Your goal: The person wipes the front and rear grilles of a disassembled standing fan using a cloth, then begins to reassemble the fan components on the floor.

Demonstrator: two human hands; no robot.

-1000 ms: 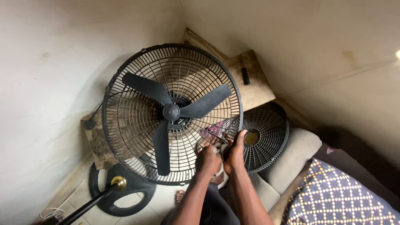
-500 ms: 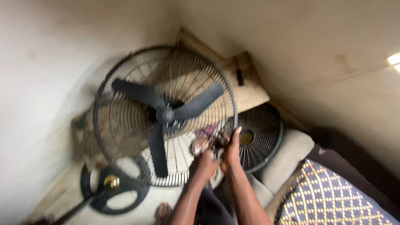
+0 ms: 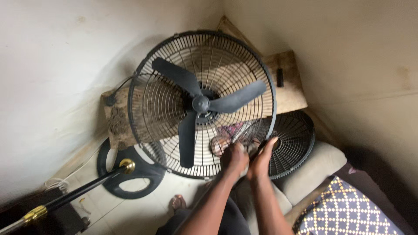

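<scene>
A black fan head with a wire rear guard [image 3: 152, 100] and three dark blades [image 3: 198, 106] faces up at me in a room corner. My left hand [image 3: 234, 159] grips the guard's lower right rim with fingers curled. Beside it, my right hand [image 3: 262, 159] rests on the same rim, holding a small dark object I cannot make out. A pinkish cloth [image 3: 230, 130] shows behind the wires near my hands.
The detached front grille [image 3: 296, 139] leans at the right behind the fan. A round black base [image 3: 115, 180] with a black and brass pole [image 3: 82, 189] lies on the floor at left. Wooden boards [image 3: 287, 87] fill the corner. A patterned cushion [image 3: 348, 213] sits at lower right.
The view shifted left and back again; the fan now sits more centred. Both hands stay at the guard's lower right rim.
</scene>
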